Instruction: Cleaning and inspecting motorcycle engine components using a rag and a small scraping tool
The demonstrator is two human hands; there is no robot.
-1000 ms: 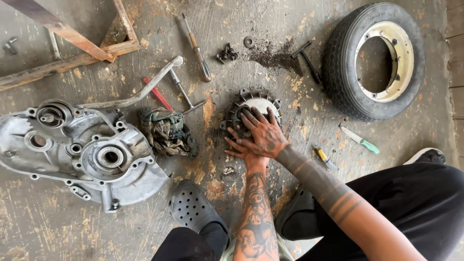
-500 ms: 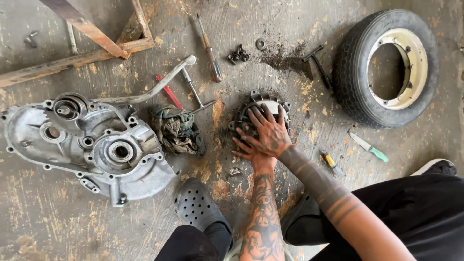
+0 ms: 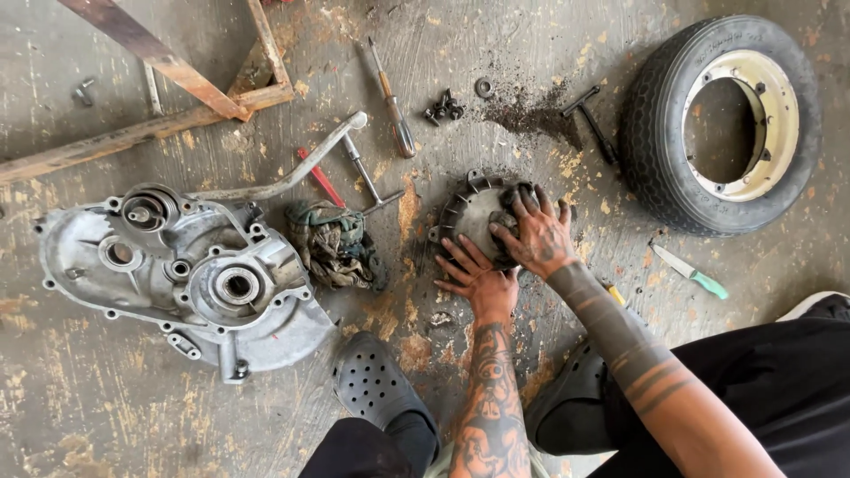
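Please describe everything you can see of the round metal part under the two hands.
The round metal part lies flat on the stained concrete floor, between the dirty rag and the tyre. It looks like grey cast metal, dark with grease, with ribs or fins around its rim and a paler middle. The right hand lies over its right side; the left hand presses its lower edge. Much of it is hidden.

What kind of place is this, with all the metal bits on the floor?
Probably a small repair workshop for scooters or motorbikes. A grey engine casing lies on the stained concrete floor, a small tyre on its rim and a screwdriver nearby.
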